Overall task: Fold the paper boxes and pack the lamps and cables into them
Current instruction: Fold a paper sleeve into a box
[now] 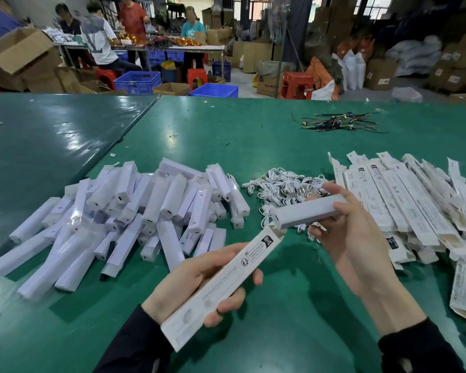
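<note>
My left hand (197, 281) grips a long white printed paper box (226, 281), folded up, its open end pointing up and right. My right hand (345, 227) holds a white bar lamp (304, 211) just above that open end, with a white cable (311, 232) tucked under its fingers. The lamp's near end sits right at the box mouth. A heap of white lamps (135, 211) lies on the green table (293, 305) to the left. A pile of coiled white cables (283, 187) lies in the middle. Flat unfolded boxes (404, 205) are stacked on the right.
A bundle of thin dark wires (339, 122) lies far on the table. Beyond the table's far edge stand blue crates (137, 82), red stools (296, 84), cardboard cartons and several people at another bench.
</note>
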A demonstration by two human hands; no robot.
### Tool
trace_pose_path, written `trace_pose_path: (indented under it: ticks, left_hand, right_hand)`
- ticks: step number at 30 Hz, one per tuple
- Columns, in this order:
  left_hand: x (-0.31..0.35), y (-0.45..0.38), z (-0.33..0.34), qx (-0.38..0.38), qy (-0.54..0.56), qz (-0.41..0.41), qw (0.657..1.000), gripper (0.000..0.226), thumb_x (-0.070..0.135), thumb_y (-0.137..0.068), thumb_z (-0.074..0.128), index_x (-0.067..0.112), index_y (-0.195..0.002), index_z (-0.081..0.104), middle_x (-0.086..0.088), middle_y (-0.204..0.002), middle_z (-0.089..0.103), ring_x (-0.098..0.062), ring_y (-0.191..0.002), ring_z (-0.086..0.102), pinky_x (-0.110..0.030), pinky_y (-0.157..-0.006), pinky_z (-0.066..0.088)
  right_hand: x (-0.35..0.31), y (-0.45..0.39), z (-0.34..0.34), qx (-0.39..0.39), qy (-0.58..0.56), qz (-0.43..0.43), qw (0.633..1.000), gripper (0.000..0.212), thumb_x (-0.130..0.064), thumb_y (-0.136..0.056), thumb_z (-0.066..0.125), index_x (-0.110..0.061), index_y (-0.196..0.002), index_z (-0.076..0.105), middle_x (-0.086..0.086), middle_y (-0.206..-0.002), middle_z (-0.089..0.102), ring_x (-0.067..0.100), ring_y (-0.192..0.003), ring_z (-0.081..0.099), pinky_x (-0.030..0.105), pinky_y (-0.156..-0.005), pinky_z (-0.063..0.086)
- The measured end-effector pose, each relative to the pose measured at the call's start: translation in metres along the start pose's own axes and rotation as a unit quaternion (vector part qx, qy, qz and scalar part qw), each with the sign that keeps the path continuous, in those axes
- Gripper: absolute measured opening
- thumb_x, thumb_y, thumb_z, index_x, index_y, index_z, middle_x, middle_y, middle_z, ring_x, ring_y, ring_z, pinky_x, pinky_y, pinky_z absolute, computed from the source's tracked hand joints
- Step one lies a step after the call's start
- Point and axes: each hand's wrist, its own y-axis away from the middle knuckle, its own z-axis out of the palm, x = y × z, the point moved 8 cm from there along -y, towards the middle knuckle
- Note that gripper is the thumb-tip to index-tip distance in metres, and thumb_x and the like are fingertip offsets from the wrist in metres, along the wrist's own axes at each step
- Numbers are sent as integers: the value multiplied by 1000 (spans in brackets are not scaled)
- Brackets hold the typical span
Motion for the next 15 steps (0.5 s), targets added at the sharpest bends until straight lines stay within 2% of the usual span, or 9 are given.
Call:
trace_pose_path:
  ticks: [5, 9, 13, 15]
  left_hand:
    - [1, 1, 2, -3, 16, 1, 1000, 41, 19, -100, 39, 10, -139, 48, -17, -102, 56, -16, -51, 48, -21, -35, 46]
    - [1, 1, 6, -21, 16, -9, 1000, 37, 18, -100, 41, 12, -136, 50, -17, -103, 55, -15, -51, 49, -20, -35, 47]
    - [-1, 2, 10, -53, 17, -22, 998, 37, 19, -100, 45, 15, -137, 50, -16, -106, 56, -14, -52, 51, -21, -36, 48]
    - [-2, 1, 9, -55, 21, -19, 998, 40, 24, -99, 51, 13, -138, 48, -16, -106, 56, -14, -52, 50, -21, -36, 48]
  right_hand:
    - [-4, 0, -2, 0, 57, -26, 998, 41, -10, -102, 34, -34, -99, 66, 3, -96, 67, 11, -78, 57, 23, -58, 43]
    - [-1, 0, 2, -38, 55, -17, 998, 39, -7, -101, 29, -26, -108, 62, 3, -91, 67, 12, -74, 53, 26, -58, 39]
    - [2, -2, 3, -60, 46, -4, 997, 43, -8, -100, 26, -28, -103, 64, 2, -87, 67, 11, -70, 52, 28, -57, 35]
    - [1, -3, -1, -47, 54, -8, 997, 40, -10, -99, 28, -28, -105, 64, 2, -89, 67, 10, -71, 53, 27, -56, 36]
